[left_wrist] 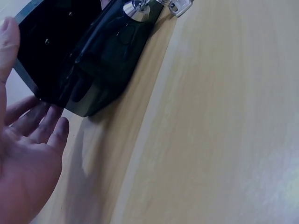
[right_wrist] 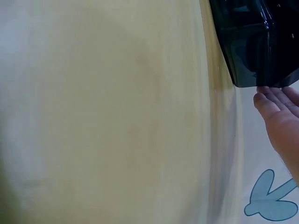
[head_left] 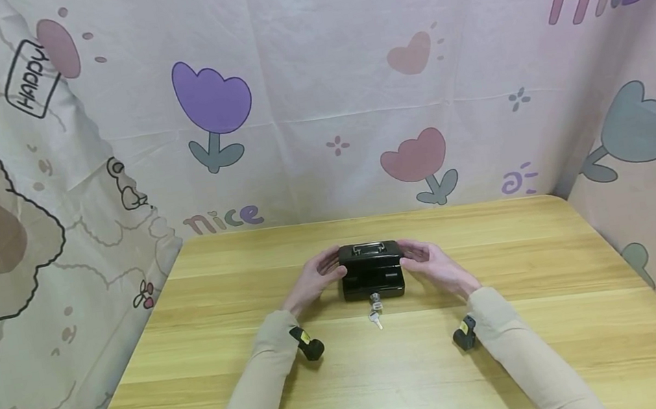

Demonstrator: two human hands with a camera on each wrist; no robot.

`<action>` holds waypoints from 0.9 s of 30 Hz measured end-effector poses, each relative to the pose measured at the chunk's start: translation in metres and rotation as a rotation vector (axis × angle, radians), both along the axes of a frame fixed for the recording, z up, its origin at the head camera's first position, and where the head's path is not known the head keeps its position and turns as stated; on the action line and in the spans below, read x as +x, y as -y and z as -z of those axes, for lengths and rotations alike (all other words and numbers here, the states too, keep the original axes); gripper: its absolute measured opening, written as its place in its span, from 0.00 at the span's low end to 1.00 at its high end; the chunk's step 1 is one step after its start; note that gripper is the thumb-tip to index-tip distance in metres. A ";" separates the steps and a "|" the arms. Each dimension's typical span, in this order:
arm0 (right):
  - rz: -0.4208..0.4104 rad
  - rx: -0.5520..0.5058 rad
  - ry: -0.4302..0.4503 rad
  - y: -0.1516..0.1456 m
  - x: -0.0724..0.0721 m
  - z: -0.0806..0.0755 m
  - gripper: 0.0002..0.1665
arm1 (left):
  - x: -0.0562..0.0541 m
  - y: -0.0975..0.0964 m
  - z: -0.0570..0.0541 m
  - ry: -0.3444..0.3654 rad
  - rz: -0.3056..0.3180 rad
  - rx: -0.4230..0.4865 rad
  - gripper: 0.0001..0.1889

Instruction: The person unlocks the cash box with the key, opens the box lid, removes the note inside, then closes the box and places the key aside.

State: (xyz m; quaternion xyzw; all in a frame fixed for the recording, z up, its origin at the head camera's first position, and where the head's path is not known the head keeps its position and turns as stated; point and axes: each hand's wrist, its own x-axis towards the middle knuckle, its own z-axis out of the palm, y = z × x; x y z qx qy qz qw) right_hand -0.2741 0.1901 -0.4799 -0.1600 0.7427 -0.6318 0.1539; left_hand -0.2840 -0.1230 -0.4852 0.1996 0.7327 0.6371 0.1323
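A small black cash box (head_left: 375, 291) is on the wooden table, its lid (head_left: 353, 255) raised and a folding metal handle on top. My left hand (head_left: 320, 276) holds the lid at its left end, thumb at the front edge and fingers behind. At the right end my right hand (head_left: 432, 265) holds it the same way; the right wrist view shows those fingers (right_wrist: 275, 100) against the box's side. Keys (head_left: 375, 319) hang from the lock (head_left: 376, 298) in the front wall. Dark shadow fills the inside of the box.
The wooden table (head_left: 377, 391) reaches back to a printed cloth (head_left: 312, 82) with flowers and hearts, which also hangs along both sides. A small black camera is strapped at each sleeve cuff.
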 end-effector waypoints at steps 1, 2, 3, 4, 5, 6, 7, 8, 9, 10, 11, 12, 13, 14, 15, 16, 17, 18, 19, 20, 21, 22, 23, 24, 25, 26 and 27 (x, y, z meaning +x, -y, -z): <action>0.011 0.002 -0.002 0.000 0.000 0.000 0.43 | 0.000 -0.001 0.000 0.005 -0.018 0.005 0.41; 0.028 0.006 0.002 0.001 0.001 -0.001 0.43 | 0.000 -0.003 0.000 0.006 -0.038 0.002 0.40; 0.045 0.003 0.006 0.003 0.001 -0.002 0.41 | 0.000 -0.004 -0.001 0.003 -0.059 -0.008 0.38; 0.058 0.002 0.007 0.004 0.001 -0.003 0.41 | 0.000 -0.006 -0.001 0.002 -0.081 -0.021 0.37; 0.071 0.001 0.011 0.005 0.001 -0.003 0.41 | 0.000 -0.007 -0.002 -0.002 -0.100 -0.032 0.35; 0.085 0.002 0.017 0.007 0.001 -0.004 0.41 | 0.001 -0.008 -0.003 0.002 -0.122 -0.043 0.34; 0.100 -0.003 0.031 0.008 0.001 -0.004 0.41 | 0.001 -0.010 -0.005 0.004 -0.144 -0.053 0.33; 0.114 -0.012 0.047 0.010 0.000 -0.005 0.42 | 0.001 -0.011 -0.006 0.006 -0.164 -0.061 0.32; 0.121 -0.036 0.062 0.011 0.000 -0.005 0.42 | 0.002 -0.013 -0.007 0.007 -0.184 -0.066 0.32; 0.124 -0.065 0.082 0.012 -0.001 -0.005 0.43 | 0.002 -0.014 -0.007 0.011 -0.204 -0.069 0.33; 0.133 -0.094 0.102 0.013 -0.001 -0.006 0.43 | 0.002 -0.016 -0.008 0.013 -0.224 -0.069 0.33; 0.140 -0.125 0.117 0.014 0.000 -0.007 0.43 | 0.002 -0.018 -0.008 0.017 -0.244 -0.067 0.33; 0.149 -0.160 0.131 0.016 0.000 -0.008 0.42 | 0.001 -0.020 -0.008 0.016 -0.260 -0.065 0.34; 0.154 -0.182 0.135 0.017 -0.001 -0.008 0.42 | 0.001 -0.021 -0.008 0.017 -0.277 -0.061 0.34; 0.166 -0.199 0.138 0.019 -0.001 -0.009 0.41 | 0.000 -0.023 -0.008 0.016 -0.291 -0.058 0.34; 0.179 -0.202 0.137 0.020 -0.001 -0.010 0.41 | -0.001 -0.024 -0.008 0.015 -0.303 -0.050 0.35; 0.196 -0.195 0.133 0.022 -0.001 -0.010 0.40 | -0.001 -0.025 -0.007 0.012 -0.311 -0.045 0.35; 0.211 -0.189 0.131 0.023 -0.001 -0.011 0.40 | -0.002 -0.026 -0.007 0.015 -0.318 -0.037 0.34; 0.229 -0.179 0.130 0.024 -0.002 -0.011 0.40 | -0.002 -0.027 -0.007 0.017 -0.325 -0.032 0.34; 0.245 -0.169 0.129 0.025 -0.002 -0.011 0.40 | -0.002 -0.027 -0.007 0.017 -0.329 -0.026 0.33; 0.264 -0.161 0.128 0.026 -0.003 -0.011 0.39 | -0.002 -0.028 -0.008 0.015 -0.332 -0.022 0.33; 0.280 -0.154 0.127 0.027 -0.004 -0.011 0.39 | -0.002 -0.028 -0.008 0.016 -0.337 -0.021 0.32; 0.293 -0.145 0.121 0.028 -0.004 -0.011 0.40 | -0.002 -0.029 -0.008 0.014 -0.341 -0.021 0.31; 0.308 -0.139 0.116 0.029 -0.005 -0.011 0.40 | -0.001 -0.029 -0.008 0.013 -0.346 -0.023 0.30; 0.323 -0.136 0.114 0.030 -0.005 -0.011 0.41 | -0.001 -0.029 -0.008 0.013 -0.353 -0.026 0.30; 0.336 -0.132 0.110 0.031 -0.005 -0.011 0.41 | 0.000 -0.030 -0.008 0.008 -0.360 -0.036 0.30; 0.350 -0.129 0.109 0.032 -0.005 -0.012 0.41 | 0.000 -0.030 -0.008 0.008 -0.367 -0.043 0.31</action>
